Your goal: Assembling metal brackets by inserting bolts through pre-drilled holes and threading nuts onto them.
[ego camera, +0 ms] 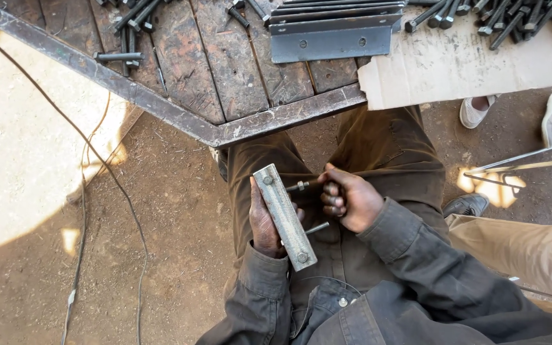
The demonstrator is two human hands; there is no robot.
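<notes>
Steel bracket (284, 216), grey angle piece with bolts through both ends, held upright over the lap by the left hand (264, 222) closed around its back. Right hand (347, 200) closed on the upper bolt (301, 186), fingers curled. Beyond: wooden workbench (225, 76) carrying stacked brackets (332, 29), loose bolts (519, 19), and a plain tan cardboard sheet (455, 67).
</notes>
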